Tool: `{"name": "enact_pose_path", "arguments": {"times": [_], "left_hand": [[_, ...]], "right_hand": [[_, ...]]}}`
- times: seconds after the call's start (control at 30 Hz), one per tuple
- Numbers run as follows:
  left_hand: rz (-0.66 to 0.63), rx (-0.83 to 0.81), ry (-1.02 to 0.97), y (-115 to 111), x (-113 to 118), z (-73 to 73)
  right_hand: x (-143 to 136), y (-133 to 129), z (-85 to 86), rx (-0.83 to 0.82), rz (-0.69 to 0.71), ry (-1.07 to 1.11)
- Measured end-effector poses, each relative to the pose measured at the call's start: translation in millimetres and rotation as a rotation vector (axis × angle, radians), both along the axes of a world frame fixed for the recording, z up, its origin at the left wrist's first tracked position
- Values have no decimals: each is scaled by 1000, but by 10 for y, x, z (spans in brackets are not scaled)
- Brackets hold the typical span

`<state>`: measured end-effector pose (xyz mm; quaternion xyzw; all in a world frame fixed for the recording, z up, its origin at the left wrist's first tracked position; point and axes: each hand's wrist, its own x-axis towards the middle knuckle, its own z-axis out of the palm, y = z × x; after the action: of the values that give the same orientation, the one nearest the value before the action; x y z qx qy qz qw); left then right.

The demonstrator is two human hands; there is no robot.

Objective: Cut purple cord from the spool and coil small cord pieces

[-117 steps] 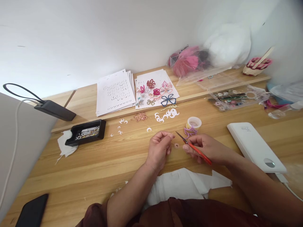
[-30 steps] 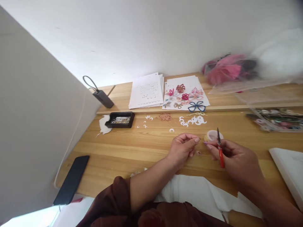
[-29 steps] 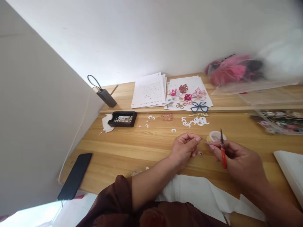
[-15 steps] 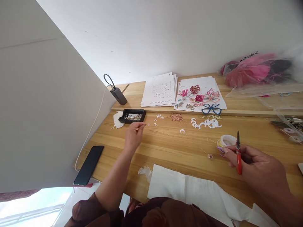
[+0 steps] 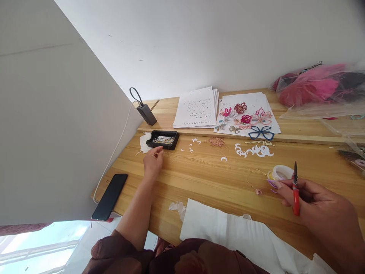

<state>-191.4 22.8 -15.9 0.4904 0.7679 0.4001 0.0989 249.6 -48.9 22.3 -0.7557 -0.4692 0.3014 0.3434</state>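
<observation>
My left hand (image 5: 153, 163) is at the front edge of a small black tray (image 5: 176, 141) of beads and tiny metallic pieces (image 5: 163, 140). Its thumb and forefinger are closed together; whatever may be between them is too small to make out. In my right hand (image 5: 325, 207) is a pair of small red-handled scissors (image 5: 296, 201), dark blades pointing up. That hand's fingertips touch purple thread (image 5: 271, 183) beside a white ring-shaped roll (image 5: 285, 171). A small pinkish wound piece with thin wire (image 5: 258, 191) lies left of the roll.
White paper crescents (image 5: 264, 150) and copper-coloured loops (image 5: 216, 142) lie mid-table. Behind them are stacked sheets (image 5: 196, 108) and thread flowers (image 5: 245, 119) on paper. A phone (image 5: 110, 196) is at left, white cloth (image 5: 211, 220) in front, bagged pink fibre (image 5: 316, 87) at right.
My left hand has moved left and slightly down, to the front edge of the black tray. My right hand keeps the scissors at the roll. The whole view has shifted a little.
</observation>
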Motion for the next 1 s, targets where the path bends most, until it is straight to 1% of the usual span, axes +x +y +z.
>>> {"name": "enact_pose_path", "arguments": {"times": [0.1,0.13,0.17,0.2,0.23,0.3,0.33,0.37,0.4,0.43,0.47,0.5,0.53,0.6,0.67,0.7,0.73,0.77,0.83,1.0], "left_hand": [[85,146,-49,-28,27,86],[81,193,-90,-46,87,135],[46,222,-143,-71,182,192],[-21,227,-212,-103,316,255],[-112,193,-285,-144,484,319],[-336,64,-450,-239,891,437],[-470,-21,-512,-284,1098,481],[-606,-95,-530,-319,1282,511],[-690,-115,-512,-338,1421,525],[-712,-79,-457,-338,1499,523],[-690,-24,-366,-319,1505,508],[-644,29,-268,-284,1437,482],[-579,57,-169,-237,1302,451],[-369,70,63,-130,896,386],[-159,-13,276,-39,459,330],[-93,-78,351,-7,280,305],[-56,-128,405,15,144,279],[-49,-160,448,30,54,252],[-59,-197,495,51,-2,195],[-85,-197,485,141,115,88]], "right_hand": [[7,35,-28,4,-33,53],[3,46,-20,-6,-43,54],[-3,55,-9,-14,-50,49],[-8,62,1,-23,-53,45],[-12,67,5,-29,-58,44],[-5,72,-19,-29,-58,58],[7,72,-47,-20,-52,70],[24,72,-83,-5,-46,78],[44,72,-122,15,-35,82],[63,73,-157,33,-25,79],[78,75,-184,47,-18,72],[87,78,-198,54,-16,69],[89,81,-199,56,-11,64],[73,87,-165,49,-7,50],[49,90,-113,34,-7,30],[40,90,-94,25,-5,20],[37,89,-85,19,-3,12],[40,87,-86,15,5,8],[63,83,-122,11,19,10],[149,83,-284,-36,3,47]]}}
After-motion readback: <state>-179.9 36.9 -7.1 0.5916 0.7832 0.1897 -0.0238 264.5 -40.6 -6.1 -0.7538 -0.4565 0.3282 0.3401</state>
